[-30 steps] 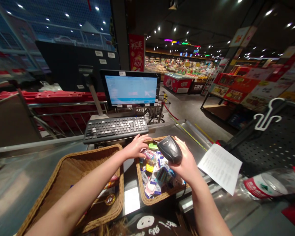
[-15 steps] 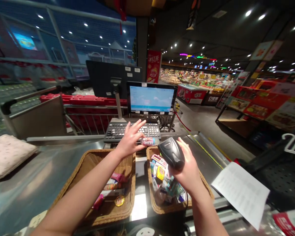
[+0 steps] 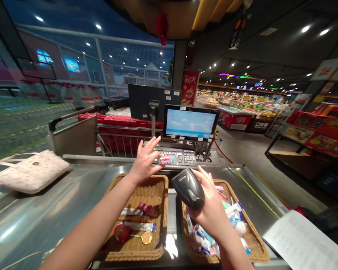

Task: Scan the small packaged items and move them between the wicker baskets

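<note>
My left hand [image 3: 145,160] pinches a small clear container with a pink and blue label [image 3: 167,160] between thumb and fingers, over the front of the keyboard [image 3: 183,155]. My right hand [image 3: 210,198] is wrapped round a black barcode scanner [image 3: 188,187], its head tilted up and left toward the container. Below my left forearm, a wicker basket [image 3: 163,213] holds several wrapped sweets and a lollipop [image 3: 147,237]. Under the scanner, a second wicker basket [image 3: 256,240] is filled with several small packaged goods, partly hidden by my right arm.
A lit checkout screen [image 3: 190,123] stands behind the keyboard, beside a dark monitor back [image 3: 142,101]. On the metal counter [image 3: 84,187] lie a pale handbag [image 3: 30,170] at left and a printed paper sheet [image 3: 307,240] at right. A shopping cart [image 3: 124,138] stands beyond.
The view has swung left and up, so the scene sits farther right and lower. The container and scanner stay held; the scanner has come a little nearer my left hand.
</note>
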The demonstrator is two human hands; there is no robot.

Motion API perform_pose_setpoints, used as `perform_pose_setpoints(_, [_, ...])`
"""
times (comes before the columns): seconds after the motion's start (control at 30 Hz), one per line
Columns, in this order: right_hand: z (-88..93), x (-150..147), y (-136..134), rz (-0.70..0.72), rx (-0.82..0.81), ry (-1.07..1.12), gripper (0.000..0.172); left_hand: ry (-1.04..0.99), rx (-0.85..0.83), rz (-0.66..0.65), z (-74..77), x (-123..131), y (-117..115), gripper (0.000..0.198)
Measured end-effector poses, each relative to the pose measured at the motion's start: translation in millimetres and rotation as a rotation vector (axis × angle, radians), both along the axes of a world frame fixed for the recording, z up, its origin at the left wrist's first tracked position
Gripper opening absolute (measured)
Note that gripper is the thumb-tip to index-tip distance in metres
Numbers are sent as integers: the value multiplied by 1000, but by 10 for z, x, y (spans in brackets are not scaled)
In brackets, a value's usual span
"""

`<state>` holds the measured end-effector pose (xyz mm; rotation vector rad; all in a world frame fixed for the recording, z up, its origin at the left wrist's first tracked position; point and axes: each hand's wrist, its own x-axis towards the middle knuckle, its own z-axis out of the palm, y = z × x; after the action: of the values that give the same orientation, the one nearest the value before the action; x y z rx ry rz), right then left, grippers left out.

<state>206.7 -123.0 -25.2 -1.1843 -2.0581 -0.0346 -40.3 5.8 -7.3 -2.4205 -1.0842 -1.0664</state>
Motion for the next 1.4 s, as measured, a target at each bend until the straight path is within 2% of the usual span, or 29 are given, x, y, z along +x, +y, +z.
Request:
perform_pose_setpoints(0.53, [33, -381, 165, 97, -64, 0, 62, -44, -22, 93, -40, -357, -60, 13])
perform_pose_setpoints(0.97, [-91, -528, 241, 138, -100, 24, 55, -4, -104, 121, -278, -648, -105, 16])
perform_pose_setpoints(1.17, [-185, -595, 288, 147, -145, 37, 52, 26, -202, 116, -501, -805, -170, 17])
perform_pose_setpoints(1.4, [-322, -686, 313, 142, -212, 49, 50, 85, -354, 71, -941, -969, -313, 20])
